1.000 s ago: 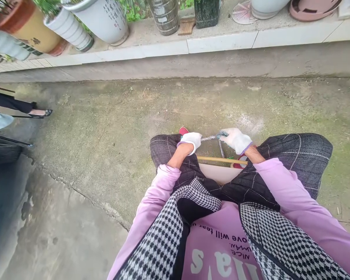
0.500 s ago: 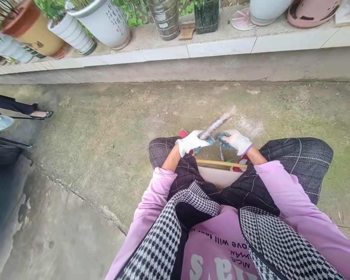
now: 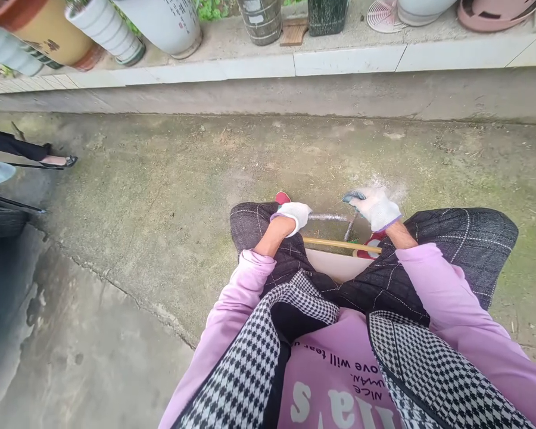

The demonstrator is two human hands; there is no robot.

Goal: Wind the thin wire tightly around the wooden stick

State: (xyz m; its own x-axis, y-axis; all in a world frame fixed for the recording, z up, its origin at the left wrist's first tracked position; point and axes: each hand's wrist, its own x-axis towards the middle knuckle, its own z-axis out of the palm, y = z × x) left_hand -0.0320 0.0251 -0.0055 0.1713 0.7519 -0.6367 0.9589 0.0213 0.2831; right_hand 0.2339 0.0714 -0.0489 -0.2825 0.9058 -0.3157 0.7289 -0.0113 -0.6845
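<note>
My left hand point(image 3: 295, 214), in a white glove, is closed around one end of a silvery, ridged rod point(image 3: 327, 217). The rod points right, roughly level, above my lap; what it is made of I cannot tell. My right hand point(image 3: 374, 208), gloved in white with grey-blue fingers, is raised past the rod's free end, fingers curled together. What lies in them, if anything, is hidden. Below these fingers a second thin silvery length point(image 3: 349, 229) slants down; whether it touches the hand is unclear. A yellow stick point(image 3: 339, 243) lies across between my knees.
A pale board point(image 3: 333, 263) shows between my thighs. Whitish dust point(image 3: 390, 186) covers some concrete ahead. Beyond runs a tiled ledge point(image 3: 343, 62) with several flowerpots point(image 3: 163, 27). At the left are another person's leg and shoe point(image 3: 65, 161), near dark thin legs of some furniture.
My hands have moved apart, the right one rightward. The silvery rod has swung from slanting up and away to nearly level. The view has tilted slightly downward.
</note>
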